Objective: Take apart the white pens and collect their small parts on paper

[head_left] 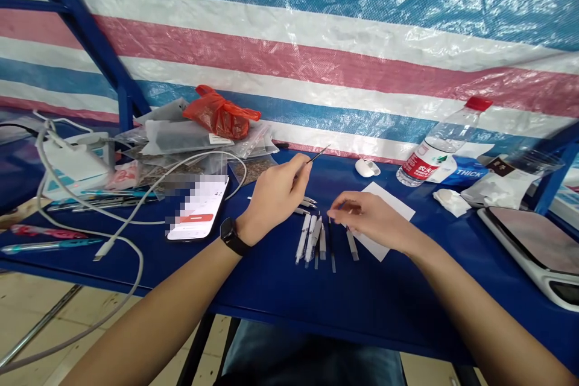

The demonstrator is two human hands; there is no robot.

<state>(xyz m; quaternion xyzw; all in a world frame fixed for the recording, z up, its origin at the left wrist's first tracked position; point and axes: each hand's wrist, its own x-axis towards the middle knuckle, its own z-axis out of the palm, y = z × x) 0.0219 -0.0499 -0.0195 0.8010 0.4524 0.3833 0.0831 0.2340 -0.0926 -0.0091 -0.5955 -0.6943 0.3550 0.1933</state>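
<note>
From where I stand, I see a person working with two bare hands in the middle of the frame. The left hand (278,190) pinches a thin dark stick (319,154), and its tip points up and to the right. The right hand (377,217) is bent, with its thumb and first finger close together. It is just above some small skinny pieces, but I can't tell if it is holding one.

Below the hands lie white tubes (302,240), side by side, with a thin rod (333,262) near them. I think the step in hand is picking through these little parts. The next move seems to call for a light, careful pinch, because thin things like these could roll away.

The surface (384,295) is blue and pretty messy. A sheet of white paper (398,205) is partly under the right hand. A phone (205,223) and a long white cord (138,265) are on the left, with a red bag (221,114) behind them. A bottle (420,163) and a scale (538,238) are on the right. A shiny striped sheet (316,60) hangs across the back, and pale floor tiles (27,307) show at the lower left.
</note>
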